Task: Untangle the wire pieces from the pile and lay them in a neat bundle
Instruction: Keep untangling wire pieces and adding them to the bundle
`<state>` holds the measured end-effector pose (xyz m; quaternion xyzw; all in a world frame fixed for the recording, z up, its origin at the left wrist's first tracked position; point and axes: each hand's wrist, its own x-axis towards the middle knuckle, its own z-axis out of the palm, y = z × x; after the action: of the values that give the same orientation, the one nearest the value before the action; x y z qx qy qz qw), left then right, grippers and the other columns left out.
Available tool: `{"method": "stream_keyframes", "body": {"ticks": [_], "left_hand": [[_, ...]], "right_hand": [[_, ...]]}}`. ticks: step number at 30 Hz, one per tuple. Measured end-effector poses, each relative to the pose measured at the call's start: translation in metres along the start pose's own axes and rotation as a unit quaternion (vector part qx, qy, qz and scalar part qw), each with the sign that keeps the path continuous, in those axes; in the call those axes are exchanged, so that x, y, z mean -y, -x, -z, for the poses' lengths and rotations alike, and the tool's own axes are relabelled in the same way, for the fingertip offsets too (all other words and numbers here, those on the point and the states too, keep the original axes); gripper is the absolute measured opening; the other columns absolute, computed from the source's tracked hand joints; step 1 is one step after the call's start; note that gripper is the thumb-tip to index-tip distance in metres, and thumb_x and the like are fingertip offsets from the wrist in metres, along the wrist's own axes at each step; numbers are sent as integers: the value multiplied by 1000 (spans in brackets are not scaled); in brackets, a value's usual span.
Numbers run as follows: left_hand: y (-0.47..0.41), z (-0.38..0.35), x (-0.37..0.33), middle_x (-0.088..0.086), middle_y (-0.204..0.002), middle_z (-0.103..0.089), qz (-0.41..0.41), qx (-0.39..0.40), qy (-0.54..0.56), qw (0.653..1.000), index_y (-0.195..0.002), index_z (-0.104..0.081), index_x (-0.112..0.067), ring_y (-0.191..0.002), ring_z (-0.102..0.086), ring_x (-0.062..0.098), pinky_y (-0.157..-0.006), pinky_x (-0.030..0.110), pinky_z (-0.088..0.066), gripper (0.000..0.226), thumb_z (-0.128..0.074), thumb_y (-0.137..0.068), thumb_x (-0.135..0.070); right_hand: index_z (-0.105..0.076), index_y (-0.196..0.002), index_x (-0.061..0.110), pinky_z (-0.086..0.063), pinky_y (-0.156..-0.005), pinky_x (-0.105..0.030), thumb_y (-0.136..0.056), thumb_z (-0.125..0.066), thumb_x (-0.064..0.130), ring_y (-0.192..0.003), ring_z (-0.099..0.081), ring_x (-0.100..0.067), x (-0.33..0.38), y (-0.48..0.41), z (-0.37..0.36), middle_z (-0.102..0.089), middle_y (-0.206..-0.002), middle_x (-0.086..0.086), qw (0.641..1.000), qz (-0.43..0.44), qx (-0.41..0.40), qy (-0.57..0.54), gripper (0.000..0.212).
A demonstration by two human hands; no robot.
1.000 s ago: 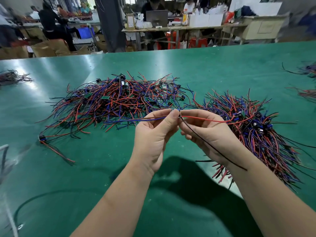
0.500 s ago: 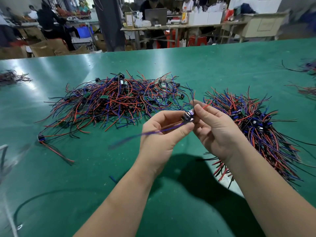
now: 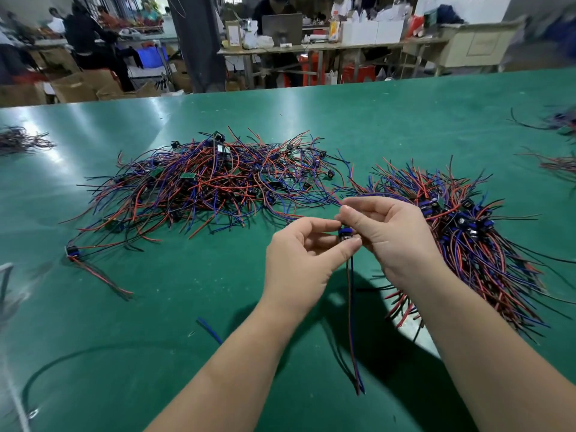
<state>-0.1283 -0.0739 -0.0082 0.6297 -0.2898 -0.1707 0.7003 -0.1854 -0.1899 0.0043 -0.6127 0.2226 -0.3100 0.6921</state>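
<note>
Left to right, the change is this. A second ago a red and a blue lead ran sideways from the fingers towards the pile [image 3: 212, 185]. Now the piece [image 3: 351, 307] is clear of it, and its leads hang straight down together from the hands, well above the table and touching neither heap.

The left hand [image 3: 304, 260] pinches the piece at its small blue part [image 3: 343, 232] between thumb and forefinger. The right hand [image 3: 399, 241] closes its fingertips on the same part from the other side. Both hands grip it, held up between the pile on the left and the bundle [image 3: 473, 244] on the right.

I judge this piece untangled and straightened, so it is ready to go onto the bundle. The pile is still large, so most of the task remains.

The table [image 3: 156, 307] is a glossy green mat:
- At the far left lies a small heap [image 3: 21, 141].
- Near the pile's left end sits a stray piece [image 3: 74, 251].
- Nearer to the person lies a blue scrap [image 3: 208, 329].
- At the far right are more wires [image 3: 558, 163].

Beyond the table is a workshop, with people on the left, a dark pillar [image 3: 199, 42], then benches with a laptop [image 3: 282, 29] and boxes.
</note>
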Motion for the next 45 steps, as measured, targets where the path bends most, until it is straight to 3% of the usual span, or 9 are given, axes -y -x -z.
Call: {"method": "stream_keyframes", "body": {"ticks": [1,3,7,16,21,24,32,39,45], "left_hand": [[-1,2,1,-6,-71,-73,-9,-4,-19,1000,-84,-69,-21,-66,-67,4,-66,20,-54,25,-84,-69,-8],[-4,6,2,-15,-66,-70,-30,-12,-72,997,-83,-69,-26,-64,-64,-2,-64,16,-52,27,-85,-68,-11],[-6,11,5,-11,-68,-70,-44,-4,-149,988,-83,-68,-29,-65,-66,4,-68,24,-55,26,-84,-68,-15],[-6,13,2,-14,-70,-71,-45,0,-165,985,-79,-63,-26,-68,-67,-2,-66,15,-52,25,-82,-69,-14],[-5,11,3,-5,-79,-73,-57,21,-141,988,-85,-64,-23,-74,-69,9,-77,32,-57,24,-79,-73,-9],[-4,10,4,-6,-80,-73,-71,30,-133,988,-85,-64,-24,-74,-69,7,-77,28,-56,26,-78,-74,-6],[-5,10,3,-13,-69,-71,-32,28,-90,995,-83,-63,-23,-66,-66,2,-67,16,-51,26,-80,-73,-7],[-6,11,8,-7,-70,-70,-22,17,-170,985,-81,-63,-25,-67,-67,4,-71,22,-55,24,-80,-72,-11],[-7,11,14,-6,-67,-66,28,28,-193,980,-79,-63,-28,-57,-58,5,-65,25,-51,22,-81,-71,-18]], "right_hand": [[-71,-79,14,-50,-58,-24,-80,-72,15,-60,-60,-11,-2,0,-1,-70,-66,-4,997,23,-6,70,2],[-73,-73,13,-45,-64,-34,-88,-66,26,-63,-51,-16,-7,0,0,-61,-66,-11,987,46,5,155,21],[-77,-71,20,-44,-62,-32,-83,-71,30,-63,-55,-13,-4,4,-1,-71,-70,-10,984,19,68,166,16],[-65,-80,9,-49,-47,-17,-88,-59,1,-50,-59,-8,8,3,1,-67,-58,0,989,-134,58,-23,13],[-54,-82,11,-48,-48,-23,-96,-51,9,-38,-51,-9,7,2,0,-55,-46,2,986,-163,31,19,15],[-55,-79,12,-47,-47,-21,-99,-47,13,-38,-49,-8,9,2,-1,-49,-43,4,982,-179,48,-19,21],[-58,-89,13,-47,-53,-18,-88,-57,7,-62,-68,-11,12,1,3,-73,-76,-6,974,-157,76,-146,7],[-67,-81,15,-35,-46,-11,-78,-71,1,-49,-47,-2,2,0,5,-58,-65,-4,996,-29,46,70,14],[-64,-68,9,-43,-45,-18,-79,-74,6,-46,-53,-9,-3,0,6,-60,-53,-2,980,-38,60,185,15]]}}
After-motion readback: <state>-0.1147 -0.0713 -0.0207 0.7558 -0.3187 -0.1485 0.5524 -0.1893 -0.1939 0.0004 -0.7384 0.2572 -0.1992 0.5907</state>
